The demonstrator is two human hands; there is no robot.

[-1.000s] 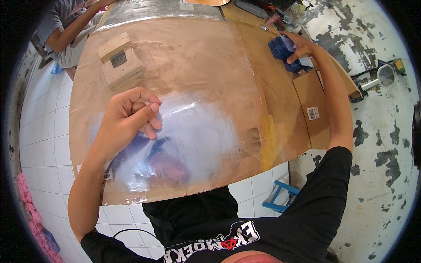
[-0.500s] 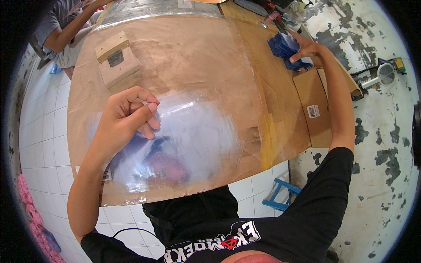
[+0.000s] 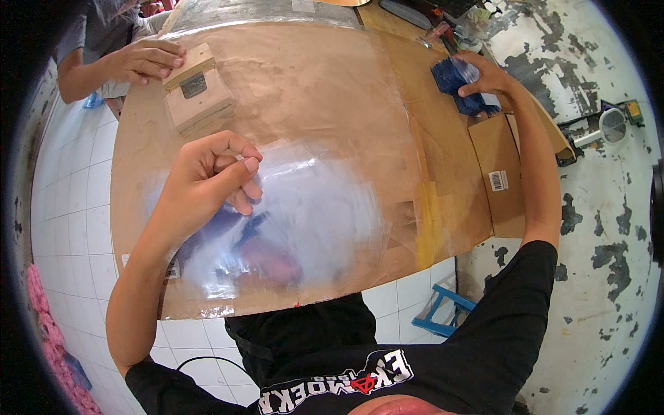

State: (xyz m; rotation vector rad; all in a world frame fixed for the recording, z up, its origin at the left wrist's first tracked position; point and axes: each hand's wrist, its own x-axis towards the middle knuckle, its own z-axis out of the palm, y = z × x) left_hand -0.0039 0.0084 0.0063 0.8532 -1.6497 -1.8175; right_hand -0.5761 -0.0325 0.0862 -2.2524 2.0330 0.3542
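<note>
My left hand hovers over the glossy plastic sheet on the near part of the table, its fingers curled and thumb against the index finger; nothing shows between them. At the far right, my right hand is wrapped over a stack of dark blue flat pieces, thumb on the near side and fingers on the far side. Whitish edges show on the stack beside the palm. The clear plastic sheet is whitish and reflective, with blurred blue and reddish patches.
A co-worker's hand rests at a wooden block jig with a dark metal plate. A cardboard box stands beneath my right forearm. Tools and clutter lie at the far right. A peeling wall borders the right side.
The co-worker's hand has come to the wooden jig. My right hand has closed in a little around the blue stack. My left hand keeps its curled shape. The view has shifted slightly.
</note>
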